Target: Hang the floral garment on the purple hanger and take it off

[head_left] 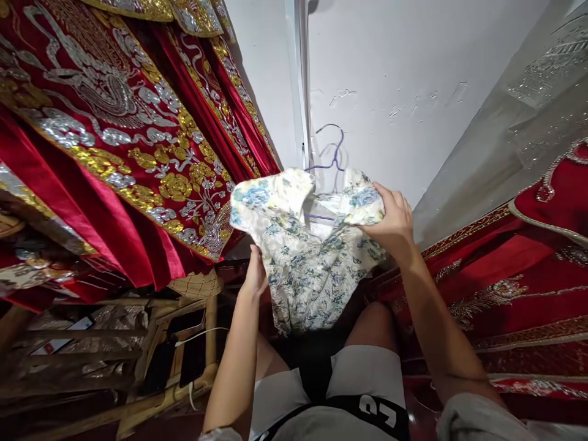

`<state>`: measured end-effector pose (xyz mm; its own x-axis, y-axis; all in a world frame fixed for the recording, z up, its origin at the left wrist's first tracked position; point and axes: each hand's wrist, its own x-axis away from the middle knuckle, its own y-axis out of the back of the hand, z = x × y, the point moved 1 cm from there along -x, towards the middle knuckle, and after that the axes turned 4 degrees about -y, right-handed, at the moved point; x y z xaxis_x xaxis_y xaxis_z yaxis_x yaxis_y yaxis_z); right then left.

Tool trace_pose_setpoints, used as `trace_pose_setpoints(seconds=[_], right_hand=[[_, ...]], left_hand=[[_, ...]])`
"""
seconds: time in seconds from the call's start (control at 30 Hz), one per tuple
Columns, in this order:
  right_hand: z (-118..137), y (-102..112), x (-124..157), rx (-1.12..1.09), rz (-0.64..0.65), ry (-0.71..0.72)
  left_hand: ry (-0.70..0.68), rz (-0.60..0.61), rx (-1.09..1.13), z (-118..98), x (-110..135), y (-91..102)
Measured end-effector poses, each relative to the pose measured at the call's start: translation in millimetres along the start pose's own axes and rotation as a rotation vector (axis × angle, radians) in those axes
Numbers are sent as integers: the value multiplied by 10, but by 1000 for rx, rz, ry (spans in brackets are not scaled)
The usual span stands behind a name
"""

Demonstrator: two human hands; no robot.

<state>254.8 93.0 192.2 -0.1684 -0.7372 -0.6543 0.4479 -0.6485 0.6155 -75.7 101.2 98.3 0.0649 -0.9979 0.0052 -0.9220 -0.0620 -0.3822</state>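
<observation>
A cream garment with blue and green flowers (303, 257) hangs on a thin purple wire hanger (331, 153) in front of a white wall. My right hand (390, 217) is closed on the garment's right shoulder near the collar. My left hand (255, 274) grips the garment's left edge lower down, fingers curled into the cloth. The hanger's hook rises above the collar; what it hangs from is not clear. The garment's lower part drapes between my knees.
Red velvet robes with gold and silver embroidery (119, 135) hang at the left and more red embroidered cloth (514, 288) lies at the right. A bamboo chair (174, 343) with a phone and a white cable stands at the lower left. A white wall (413, 73) is ahead.
</observation>
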Motion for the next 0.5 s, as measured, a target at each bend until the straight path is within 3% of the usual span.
trace_pose_setpoints(seconds=[0.13,0.3,0.37,0.43,0.5], right_hand=[[237,-113,-94,11,91,99],[242,-79,292,-75,71,181],[226,-149,601,-247,5,81],[249,-339,983,-492,-10,-164],[331,-638,1378,-711,269,-447]], left_hand=[[68,-48,-97,287,252,142],[58,-117,-68,571,519,176],[89,-104,-56,624,585,146],[100,-93,-51,635,624,90],[108,-81,-52,619,642,27]])
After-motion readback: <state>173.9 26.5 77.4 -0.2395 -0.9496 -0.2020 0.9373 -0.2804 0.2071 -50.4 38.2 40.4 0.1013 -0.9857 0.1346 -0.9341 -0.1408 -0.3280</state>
